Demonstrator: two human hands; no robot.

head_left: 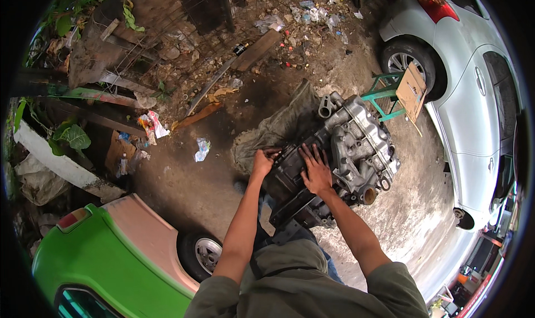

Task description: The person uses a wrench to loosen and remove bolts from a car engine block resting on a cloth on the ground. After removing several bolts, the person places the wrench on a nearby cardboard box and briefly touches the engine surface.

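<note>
A car engine (pixel 362 137) lies in front of me, with silvery metal on its right side and a dark, greasy part (pixel 287 179) on its left. My right hand (pixel 317 170) rests flat on the engine's dark middle, fingers spread. At the dark part's left edge is my left hand (pixel 264 162), its fingers curled and closed against it. Whatever those fingers pinch, if anything, is too small and dark to make out. A grimy grey-brown cloth (pixel 253 140) is spread on the ground beyond my left hand, reaching up to the engine.
Right of the engine stands a green stool (pixel 384 95) with a cardboard piece (pixel 411 92) on it, near a silver car (pixel 465 78). A green and pink car (pixel 111 257) is at lower left. Litter and a wooden plank (pixel 256 50) lie at the far side.
</note>
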